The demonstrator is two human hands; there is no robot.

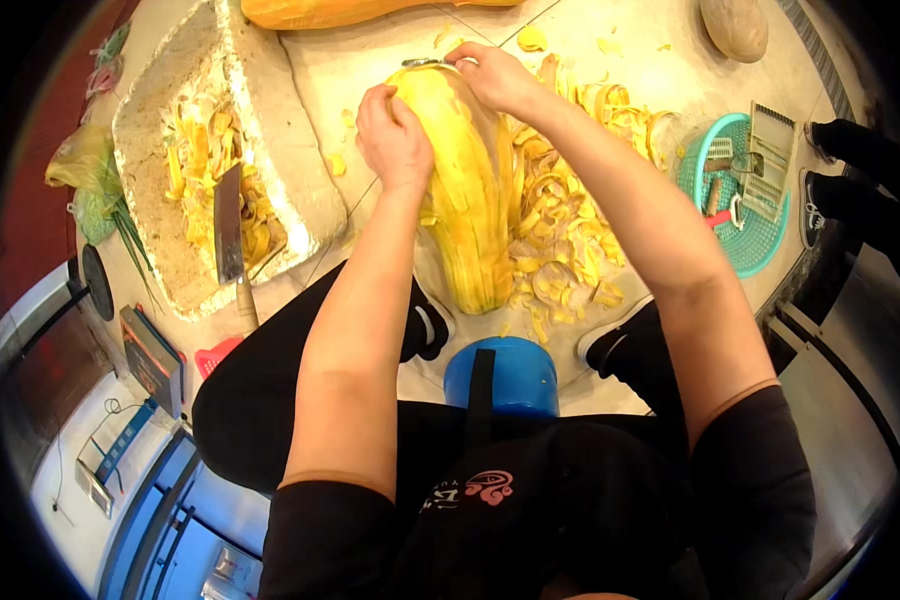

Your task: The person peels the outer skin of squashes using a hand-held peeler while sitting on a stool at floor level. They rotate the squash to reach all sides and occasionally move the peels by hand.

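A large, mostly peeled yellow squash (pixel 461 187) lies lengthwise on the tiled floor before me. My left hand (pixel 395 139) rests on its upper left side with bent fingers and grips no tool. At the far end, my right hand (pixel 495 79) is closed on a peeler (pixel 429 62), whose metal part shows at the squash's top edge; its handle is mostly hidden by the fingers. Strips of skin remain on the squash's right side. A heap of curled peelings (pixel 555 217) lies against the right of the squash.
At the left stands a worn bin (pixel 139 210) with peelings and a cleaver (pixel 229 225). A green basket (pixel 754 259) at the right holds graters and tools. Another orange squash (pixel 375 13) lies beyond, a blue bucket (pixel 525 375) between my feet. Another person's shoes (pixel 811 210) are at far right.
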